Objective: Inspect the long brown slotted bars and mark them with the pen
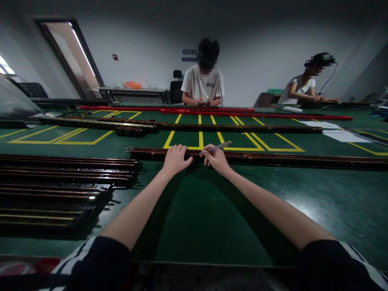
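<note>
Rail (287, 159) lies across the green table (197, 218) in front of both hands, its left end in view, its right end cut off by the frame. The left hand (176, 159) rests over it, thumb spread from the fingers; the fingertips go past the far edge, so I cannot tell whether they grip or only press. The right hand (217, 160) pinches a slim pen-like tool (220, 147), its tip slanting down to the rail between the hands; the tip is too small to make out, and so is whether it touches. At left, a stack (60, 169) of similar dark pieces runs out of frame, its lower layers lost in shadow. Opposite, a co-worker (202, 87) holds something too small to identify. Another, at right (298, 91), bends over work that is hard to make out.
</note>
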The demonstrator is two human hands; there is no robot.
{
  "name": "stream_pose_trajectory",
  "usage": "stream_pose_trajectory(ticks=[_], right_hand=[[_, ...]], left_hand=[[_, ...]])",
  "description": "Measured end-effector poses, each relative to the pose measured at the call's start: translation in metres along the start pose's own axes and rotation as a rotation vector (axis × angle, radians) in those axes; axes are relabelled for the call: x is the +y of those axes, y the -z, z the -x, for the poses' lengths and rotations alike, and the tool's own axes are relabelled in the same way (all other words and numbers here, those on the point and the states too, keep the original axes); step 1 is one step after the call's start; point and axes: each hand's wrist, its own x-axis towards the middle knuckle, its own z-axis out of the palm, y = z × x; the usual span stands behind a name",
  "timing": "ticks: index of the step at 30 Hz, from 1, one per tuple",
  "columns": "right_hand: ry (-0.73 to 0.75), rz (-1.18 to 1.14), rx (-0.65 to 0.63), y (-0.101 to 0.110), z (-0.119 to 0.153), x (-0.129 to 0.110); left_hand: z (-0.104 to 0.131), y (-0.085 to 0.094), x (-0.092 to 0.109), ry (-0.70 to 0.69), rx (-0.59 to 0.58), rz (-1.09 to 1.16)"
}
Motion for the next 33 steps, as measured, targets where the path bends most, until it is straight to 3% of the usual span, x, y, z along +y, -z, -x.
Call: stream_pose_trajectory(ticks=[9, 17, 25, 33], right_hand=[[0.012, -0.015, 0.037, -0.0001, 0.0014, 0.001], [0.017, -0.029, 0.116, -0.0001, 0.0023, 0.0025], [0.023, 0.055, 0.056, 0.002, 0.0024, 0.0063], [0.022, 0.064, 0.098, -0.0014, 0.0029, 0.0035]], left_hand=[[-0.0001, 0.0018, -0.0013, -0.025, -0.032, -0.007], [0.0, -0.0011, -0.0019, -0.035, 0.01, 0.023], [0.0014, -0.0034, -0.0029, -0.046, 0.021, -0.029], [0.0016, -0.0025, -0.003, -0.055, 0.015, -0.021]])
